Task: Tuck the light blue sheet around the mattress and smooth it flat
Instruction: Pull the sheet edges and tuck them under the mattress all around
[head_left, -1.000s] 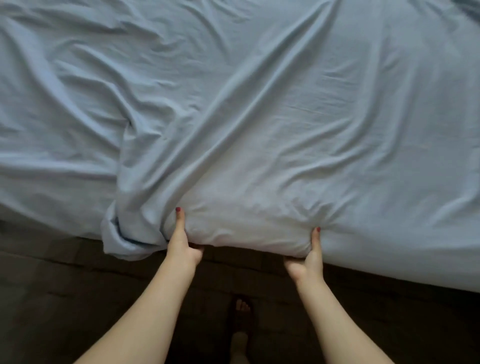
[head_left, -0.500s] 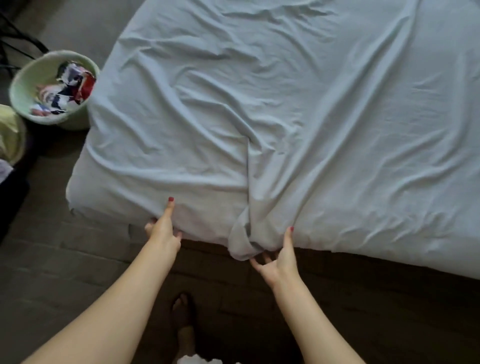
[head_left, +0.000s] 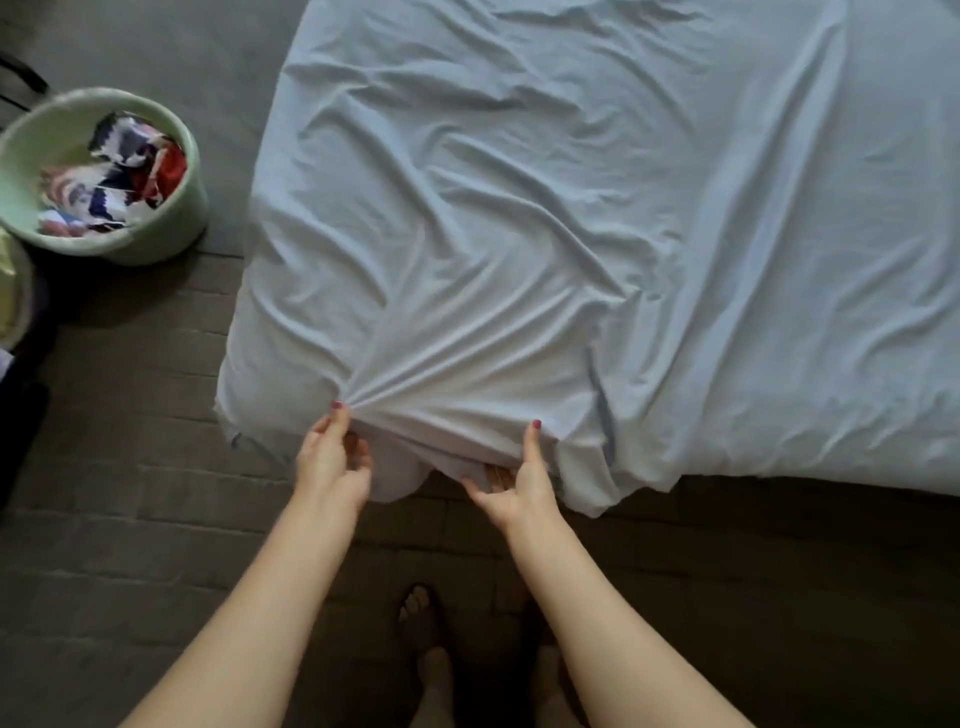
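The light blue sheet lay wrinkled over the mattress, covering its near-left corner, with a loose flap hanging over the near edge toward the floor. Both hands were at that near edge. The left hand pinched a gather of sheet near the corner, thumb on top, and folds fanned out from its grip across the bed. The right hand gripped the sheet edge just beside it, thumb pressed on the top surface and fingers curled beneath the hanging cloth. A green basket of clothes stood on the floor, left of the bed and well apart from the hands.
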